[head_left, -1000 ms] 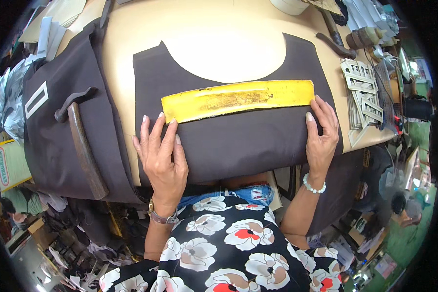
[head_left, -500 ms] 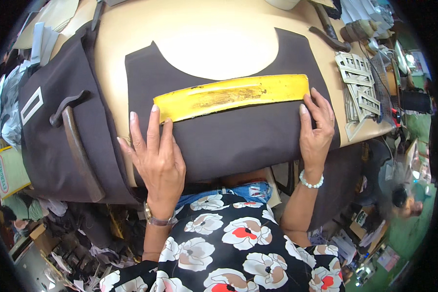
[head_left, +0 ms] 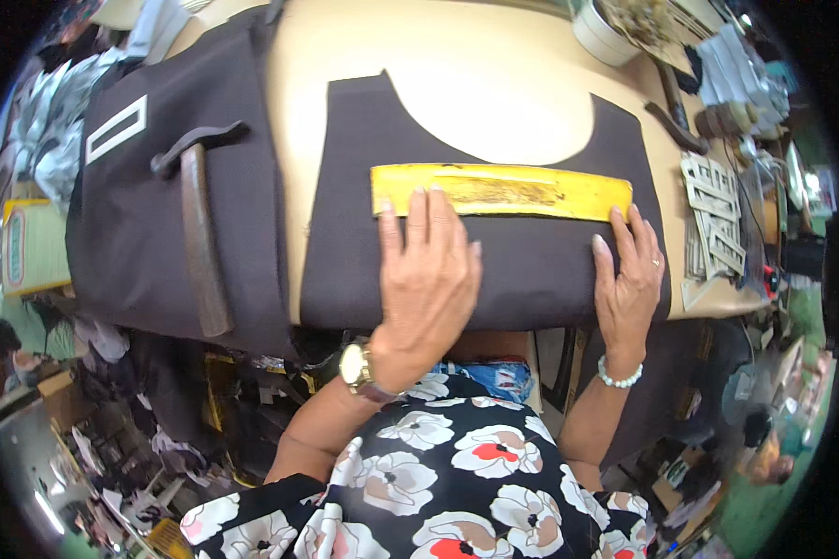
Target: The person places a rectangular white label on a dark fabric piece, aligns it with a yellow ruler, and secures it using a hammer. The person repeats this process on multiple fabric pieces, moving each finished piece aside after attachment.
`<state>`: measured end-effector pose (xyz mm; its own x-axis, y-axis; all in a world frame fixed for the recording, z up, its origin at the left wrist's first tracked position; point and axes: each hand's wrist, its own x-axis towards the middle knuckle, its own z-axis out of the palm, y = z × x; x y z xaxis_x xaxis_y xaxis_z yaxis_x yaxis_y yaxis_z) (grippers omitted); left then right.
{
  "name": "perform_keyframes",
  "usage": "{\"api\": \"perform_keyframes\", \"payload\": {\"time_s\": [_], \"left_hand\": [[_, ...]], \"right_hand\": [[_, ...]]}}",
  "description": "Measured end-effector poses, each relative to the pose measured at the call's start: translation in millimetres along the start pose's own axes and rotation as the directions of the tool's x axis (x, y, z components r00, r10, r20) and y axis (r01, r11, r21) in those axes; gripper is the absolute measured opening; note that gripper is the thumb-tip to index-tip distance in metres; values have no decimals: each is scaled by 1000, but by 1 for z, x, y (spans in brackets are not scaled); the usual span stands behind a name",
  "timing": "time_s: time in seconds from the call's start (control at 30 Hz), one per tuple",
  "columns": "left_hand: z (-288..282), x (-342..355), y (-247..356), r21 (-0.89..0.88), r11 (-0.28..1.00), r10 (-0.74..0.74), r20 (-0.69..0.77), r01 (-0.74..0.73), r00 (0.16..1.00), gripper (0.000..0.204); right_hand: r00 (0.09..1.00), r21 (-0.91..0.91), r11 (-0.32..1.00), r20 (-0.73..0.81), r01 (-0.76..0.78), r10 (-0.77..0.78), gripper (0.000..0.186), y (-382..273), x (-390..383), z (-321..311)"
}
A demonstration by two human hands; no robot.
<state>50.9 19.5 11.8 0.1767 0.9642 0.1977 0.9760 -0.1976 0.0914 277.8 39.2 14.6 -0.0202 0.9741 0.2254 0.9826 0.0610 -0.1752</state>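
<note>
A dark fabric piece (head_left: 522, 270), with a curved cutout at its top edge, lies on the pale tabletop. A scuffed yellow curved strip (head_left: 522, 191) lies across it. My left hand (head_left: 424, 279) rests its fingertips on the strip’s left part, fingers out and slightly apart. My right hand (head_left: 629, 284) touches the strip’s lower edge at its right end with outstretched fingers. On the left, a hammer (head_left: 193, 219) and a white rectangular frame (head_left: 116, 130) lie on a larger dark fabric (head_left: 238, 186).
Pale cut frame templates (head_left: 710, 210) are piled at the table’s right. A white container (head_left: 592, 37), a second hammer (head_left: 671, 98) and spools (head_left: 722, 121) sit at the back right. Crumpled pale material (head_left: 42, 140) is at the far left; cluttered floor shows below.
My left hand has moved rightward and up onto the strip. The whole view has shifted and turned slightly, so table items sit further right. My right hand stays at the strip’s right end.
</note>
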Motion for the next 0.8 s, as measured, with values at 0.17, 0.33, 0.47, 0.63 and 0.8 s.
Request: {"api": "perform_keyframes", "payload": {"time_s": [0.17,0.33,0.47,0.63,0.8], "left_hand": [[5,-2,6,-135,991,-28,-100,14,995,51],[10,-4,3,-237,971,-31,-88,9,996,50],[10,-3,2,-290,957,0,-44,-12,999,51],[10,-4,1,-298,955,-1,-27,-7,1000,51],[10,-4,1,-288,957,11,-29,-19,1000,53]], "right_hand": [[999,33,999,-36,17,-15,43,4,-4,9],[999,72,997,-37,0,2,43,7,-6,12],[998,80,997,-55,-15,19,43,6,-6,11],[997,98,994,-59,-37,43,41,3,-7,10],[997,109,993,-64,-41,48,40,4,-8,11]]}}
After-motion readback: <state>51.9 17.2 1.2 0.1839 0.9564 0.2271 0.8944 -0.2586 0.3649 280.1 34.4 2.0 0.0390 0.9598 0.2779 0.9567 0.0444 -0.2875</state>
